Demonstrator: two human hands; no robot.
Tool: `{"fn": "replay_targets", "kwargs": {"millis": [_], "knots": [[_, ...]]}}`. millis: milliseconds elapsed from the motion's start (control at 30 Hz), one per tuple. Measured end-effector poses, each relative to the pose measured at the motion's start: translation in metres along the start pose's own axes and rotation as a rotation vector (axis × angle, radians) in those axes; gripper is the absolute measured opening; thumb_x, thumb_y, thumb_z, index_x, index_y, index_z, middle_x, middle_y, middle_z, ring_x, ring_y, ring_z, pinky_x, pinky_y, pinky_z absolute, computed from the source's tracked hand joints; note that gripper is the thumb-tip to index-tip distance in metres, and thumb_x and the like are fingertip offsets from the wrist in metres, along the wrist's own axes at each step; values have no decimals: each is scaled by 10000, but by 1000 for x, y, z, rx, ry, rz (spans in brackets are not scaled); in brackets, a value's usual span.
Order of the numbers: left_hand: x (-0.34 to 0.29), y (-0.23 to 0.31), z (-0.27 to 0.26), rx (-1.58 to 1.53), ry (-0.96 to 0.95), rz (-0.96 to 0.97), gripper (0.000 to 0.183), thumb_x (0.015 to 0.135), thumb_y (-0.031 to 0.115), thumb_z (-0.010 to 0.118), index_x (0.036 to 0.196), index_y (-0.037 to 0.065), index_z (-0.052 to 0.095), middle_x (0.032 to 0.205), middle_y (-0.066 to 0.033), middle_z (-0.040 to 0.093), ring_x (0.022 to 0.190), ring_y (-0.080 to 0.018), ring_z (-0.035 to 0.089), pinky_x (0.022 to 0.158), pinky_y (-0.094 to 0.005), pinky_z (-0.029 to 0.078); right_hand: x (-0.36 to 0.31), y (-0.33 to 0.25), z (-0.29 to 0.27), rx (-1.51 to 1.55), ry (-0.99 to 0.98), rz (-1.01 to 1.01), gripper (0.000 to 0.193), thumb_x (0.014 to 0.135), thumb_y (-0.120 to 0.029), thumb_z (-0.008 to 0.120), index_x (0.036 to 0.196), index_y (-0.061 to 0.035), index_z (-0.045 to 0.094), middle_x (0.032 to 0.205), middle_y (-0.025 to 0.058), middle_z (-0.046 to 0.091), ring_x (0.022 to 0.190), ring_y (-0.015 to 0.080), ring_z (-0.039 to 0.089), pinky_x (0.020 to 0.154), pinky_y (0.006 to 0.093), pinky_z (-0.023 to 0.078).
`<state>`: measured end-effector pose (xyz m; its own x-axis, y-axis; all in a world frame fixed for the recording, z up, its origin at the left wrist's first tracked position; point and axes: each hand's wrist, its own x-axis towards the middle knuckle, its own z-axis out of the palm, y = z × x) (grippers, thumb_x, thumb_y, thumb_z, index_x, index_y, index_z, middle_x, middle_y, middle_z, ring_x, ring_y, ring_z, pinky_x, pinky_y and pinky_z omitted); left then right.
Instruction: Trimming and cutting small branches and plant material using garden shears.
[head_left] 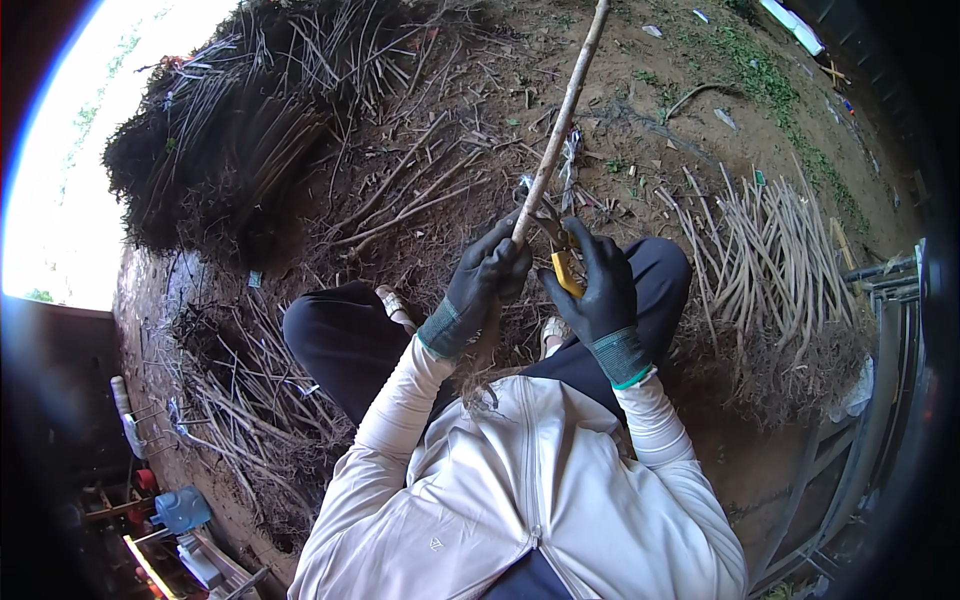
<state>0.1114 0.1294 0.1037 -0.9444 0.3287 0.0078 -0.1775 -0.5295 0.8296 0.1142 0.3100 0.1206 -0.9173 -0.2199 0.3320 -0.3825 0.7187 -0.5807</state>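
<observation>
My left hand point(478, 285), in a dark glove with a green-edged cuff, is closed around the lower part of a long, pale, bare sapling stem point(562, 125). The stem slants up and away past the top edge, and its fine brown roots point(482, 392) hang below my fist toward my lap. In my right hand point(603, 285), gloved the same way, is a pair of pruning shears point(566, 272) with yellow handles. Their dark blades lie right beside the stem, just above my left hand. Whether the blades touch the bark cannot be made out.
A big heap of dark rooted saplings point(230, 130) lies at far left, with a looser pile point(250, 420) at near left. Pale stems with roots point(775, 270) are laid out at right. A metal frame point(880, 400) stands beyond them, and a blue water jug point(182, 509) lies at lower left.
</observation>
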Motion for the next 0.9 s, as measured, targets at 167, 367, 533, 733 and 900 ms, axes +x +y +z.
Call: {"fn": "replay_targets", "kwargs": {"millis": [167,367,533,733,900], "knots": [[-4,0,6,-65,24,-71,264,969,317,436,1091,83,432,688,52,364,521,-27,303,459,-180,269,-1,-11,1,88,-6,74,535,762,-175,702,1231,-14,502,965,163,601,868,302,601,714,361,468],[-2,3,6,-211,-5,-160,224,972,281,436,1070,80,432,689,53,365,488,-23,284,431,-178,250,-6,-22,-8,673,-168,379,383,813,-256,672,1103,-26,574,830,93,622,752,142,604,677,286,479],[-2,0,9,-302,-40,-178,213,972,264,435,1069,74,425,692,46,373,473,-21,280,411,-181,249,-7,-19,-15,1036,-281,382,220,875,-227,606,969,-29,588,769,1,562,712,50,516,666,225,439],[1,-8,12,-553,-185,-198,240,977,239,407,1134,58,415,710,36,366,476,-25,277,413,-180,264,-18,-2,-17,1025,-339,516,203,892,-260,576,898,-57,570,688,-42,482,640,31,443,577,220,373],[4,-16,13,-541,-180,-224,197,964,248,430,1043,67,429,712,31,372,498,-29,293,431,-182,280,-27,12,-12,936,-281,479,169,863,-216,623,894,-63,560,686,-50,479,604,31,434,525,209,363]]}}
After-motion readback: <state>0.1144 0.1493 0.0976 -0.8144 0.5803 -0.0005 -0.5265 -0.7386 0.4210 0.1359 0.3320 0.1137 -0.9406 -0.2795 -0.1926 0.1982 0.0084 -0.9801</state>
